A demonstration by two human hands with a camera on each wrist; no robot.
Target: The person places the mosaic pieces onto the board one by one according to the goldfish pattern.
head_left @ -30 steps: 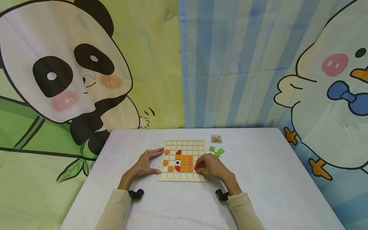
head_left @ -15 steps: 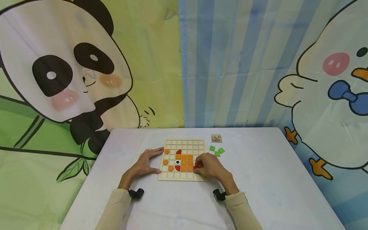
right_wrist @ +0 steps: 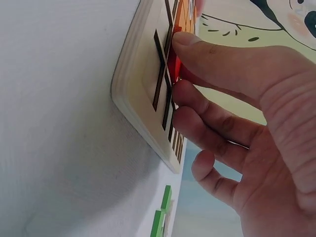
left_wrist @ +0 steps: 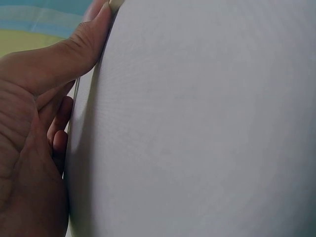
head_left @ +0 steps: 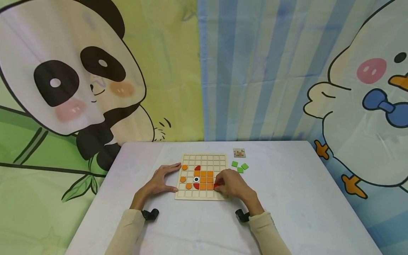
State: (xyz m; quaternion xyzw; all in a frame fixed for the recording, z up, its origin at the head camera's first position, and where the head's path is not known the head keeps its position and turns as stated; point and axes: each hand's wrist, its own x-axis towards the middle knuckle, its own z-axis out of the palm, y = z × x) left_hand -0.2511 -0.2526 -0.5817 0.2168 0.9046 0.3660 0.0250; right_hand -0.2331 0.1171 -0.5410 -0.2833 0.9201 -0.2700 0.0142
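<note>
A wooden grid board (head_left: 204, 196) lies on the white table, with a patch of orange square tiles (head_left: 203, 179) in its cells. A black-and-white eye tile (head_left: 196, 180) sits at the patch's left side, with a red curved tile (head_left: 197, 168) above and another below. My right hand (head_left: 234, 183) pinches a red tile (right_wrist: 175, 61) between thumb and fingertips, down at the grid beside the orange patch; the fingers hide part of it. My left hand (head_left: 158, 180) rests at the board's left edge, thumb and fingers spread apart, fingertips right at the rim.
Orange round tiles (head_left: 183, 179) sit in cells on the board's left. Several green square tiles (head_left: 240, 170) lie on the table right of the board, and a small patterned card (head_left: 239, 153) lies behind them. A printed cloth backdrop (head_left: 248, 71) hangs behind the table.
My right hand has moved slightly left with the red tile, bringing it up against the orange patch. The left hand stays at the board's edge.
</note>
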